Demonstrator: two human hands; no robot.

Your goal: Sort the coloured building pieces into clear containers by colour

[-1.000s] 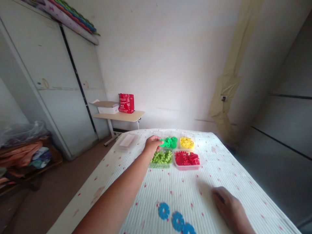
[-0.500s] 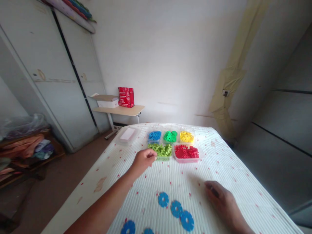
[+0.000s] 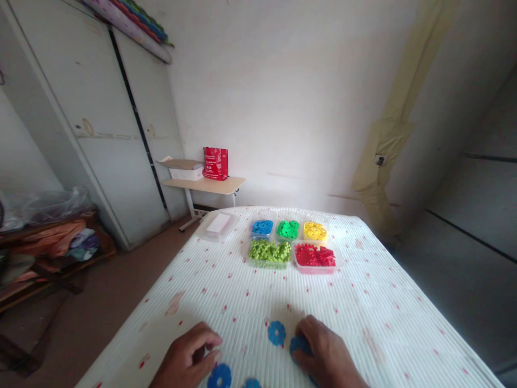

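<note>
My right hand is over a blue notched plastic disc, its thumb and fingers closed at the disc's edges and partly covering it. Another blue disc lies flat just left of that hand. My left hand rests low on the left with curled fingers, a gap between thumb and forefinger and nothing visible in it. Right beside its thumb is a blue disc. One more disc is cut off by the bottom edge.
Farther up the table, clear tubs hold lime-green pieces, red pieces, blue pieces, green pieces and yellow pieces. A clear lid lies to their left. Behind stands a side table with a red bag.
My left hand has drawn back from the lime-green tub to the near left. My right hand has moved left, onto a blue disc. The view has shifted slightly.
</note>
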